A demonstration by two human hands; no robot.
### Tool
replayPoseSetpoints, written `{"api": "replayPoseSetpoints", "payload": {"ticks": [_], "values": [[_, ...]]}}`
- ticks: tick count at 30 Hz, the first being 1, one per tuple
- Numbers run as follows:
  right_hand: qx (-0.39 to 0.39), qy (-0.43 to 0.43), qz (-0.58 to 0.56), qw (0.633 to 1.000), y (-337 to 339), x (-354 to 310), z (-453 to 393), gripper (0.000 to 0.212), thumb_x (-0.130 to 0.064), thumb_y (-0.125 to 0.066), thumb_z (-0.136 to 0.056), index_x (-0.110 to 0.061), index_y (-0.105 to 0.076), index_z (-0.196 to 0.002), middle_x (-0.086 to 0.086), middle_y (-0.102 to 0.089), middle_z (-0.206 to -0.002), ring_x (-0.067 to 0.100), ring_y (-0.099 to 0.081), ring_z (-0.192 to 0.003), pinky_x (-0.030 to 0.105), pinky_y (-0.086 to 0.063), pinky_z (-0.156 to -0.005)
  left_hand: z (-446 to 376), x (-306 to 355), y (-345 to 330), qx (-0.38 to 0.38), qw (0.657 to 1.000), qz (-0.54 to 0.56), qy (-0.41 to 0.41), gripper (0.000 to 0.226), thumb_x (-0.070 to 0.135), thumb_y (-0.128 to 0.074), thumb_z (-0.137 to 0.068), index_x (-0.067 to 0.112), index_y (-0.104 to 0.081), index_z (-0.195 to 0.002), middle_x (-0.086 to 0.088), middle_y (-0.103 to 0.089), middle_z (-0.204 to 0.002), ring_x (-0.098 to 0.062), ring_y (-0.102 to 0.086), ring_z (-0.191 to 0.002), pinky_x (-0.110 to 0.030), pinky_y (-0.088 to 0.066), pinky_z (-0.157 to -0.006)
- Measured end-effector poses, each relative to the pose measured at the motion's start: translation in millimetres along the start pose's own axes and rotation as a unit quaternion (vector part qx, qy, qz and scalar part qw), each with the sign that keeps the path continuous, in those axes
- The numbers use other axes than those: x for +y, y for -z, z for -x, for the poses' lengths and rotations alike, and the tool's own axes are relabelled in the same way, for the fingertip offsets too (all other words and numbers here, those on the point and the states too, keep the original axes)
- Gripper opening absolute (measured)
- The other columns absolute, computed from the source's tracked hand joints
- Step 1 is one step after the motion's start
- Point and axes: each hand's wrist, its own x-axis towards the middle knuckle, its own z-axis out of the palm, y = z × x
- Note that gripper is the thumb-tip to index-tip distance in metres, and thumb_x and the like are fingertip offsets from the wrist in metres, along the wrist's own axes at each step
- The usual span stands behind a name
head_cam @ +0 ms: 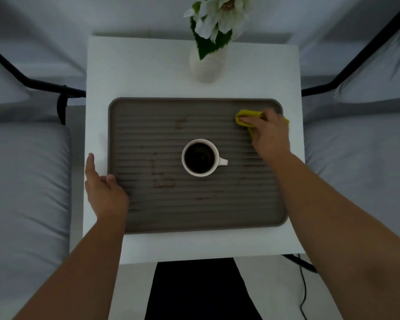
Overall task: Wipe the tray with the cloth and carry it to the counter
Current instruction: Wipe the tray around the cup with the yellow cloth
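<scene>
A: Yellow cloth (248, 116) is pressed onto the far right corner of the tray (194, 204) by the right hand (267, 132). Fingers are laid fairly flat over it, w/ the cloth bunched beneath; whether any of it is pinched can't be told.

B: And the left hand (103, 188)?

A: It's set at the tray's left rim, near the front. Thumb is hooked over the rim, fingers are stretched along the outside edge on the white table (148, 65). Nothing else is held; the tray is just steadied.

B: Where's the tray, exactly?

A: Flat on the table, approx. centred, w/ a vase (207, 68) of white flowers (217, 17) beyond it. No counter is seen, so carrying isn't due yet.

B: What's left to be wiped?

A: Brown stains (163, 180) are seen left of the cup (200, 157), plus smaller marks toward the back & front. Wiping looks barely begun, judged from those.

B: How should the stroke be done?

A: Strokes are best run along the ridges, not across, so grime gets lifted out of the grooves. Firm flat pressure should be kept, & the left brace held so the tray isn't slid.

B: The cup's full, no?

A: Dark liquid is seen near the brim, handle to the right. It's best skirted slowly; a knock would prob. spill onto the wiped area.
</scene>
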Motion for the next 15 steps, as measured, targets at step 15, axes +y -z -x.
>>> {"api": "replayPoseSetpoints", "payload": {"ticks": [15], "values": [[-0.096, -0.101, -0.081, 0.987, 7.5, -16.0, -6.3, 0.037, -0.004, -0.056, -0.085, -0.024, -0.069, -0.113, 0.019, -0.053, -0.113, 0.034, -0.056, -0.095, 0.037, -0.048, -0.089, -3.0, -4.8, 1.7, -0.008, 0.998, -0.055, -0.002, 0.05, 0.019, -0.034, -0.099, 0.052, -0.041, -0.136, -0.019, -0.06, -0.108, -0.034, -0.061, -0.086, -0.053, -0.053, -0.087]]}}
